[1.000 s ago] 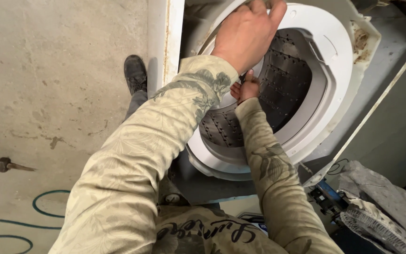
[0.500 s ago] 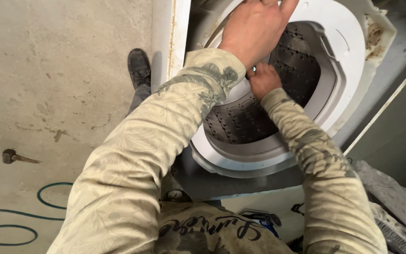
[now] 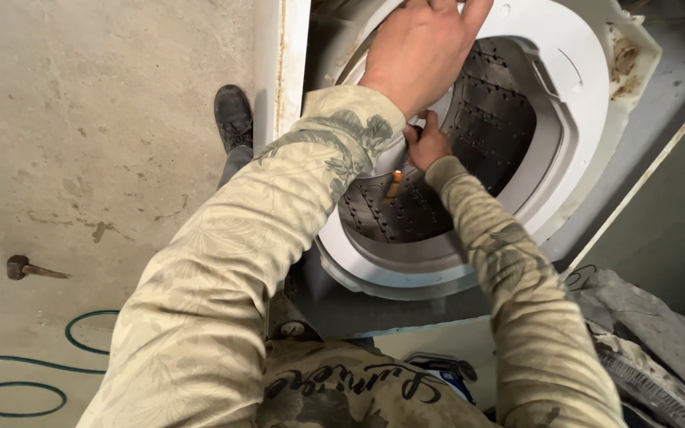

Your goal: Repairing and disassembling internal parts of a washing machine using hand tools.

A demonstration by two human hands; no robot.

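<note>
I look down into a washing machine's perforated metal drum (image 3: 485, 119), framed by a white plastic tub ring (image 3: 576, 95). My left hand (image 3: 422, 47) lies on the ring's upper left edge, fingers curled over it. My right hand (image 3: 428, 144) reaches into the drum just under my left wrist, fingers bent against the ring's inner edge. A small orange thing (image 3: 395, 185) shows just below that hand, against the drum wall. Whether the hand holds it is hidden by my left sleeve.
The machine's white side panel (image 3: 281, 63) stands at the left of the tub. My black shoe (image 3: 234, 117) is on the concrete floor beside it. A green hose (image 3: 9, 384) and a rusty metal piece (image 3: 27, 268) lie at left. Grey crumpled sheeting (image 3: 652, 317) lies at right.
The view has shifted, so the tub sits lower and more to the right. My right hand has moved slightly along the ring's inner edge, and the orange thing has come into sight.
</note>
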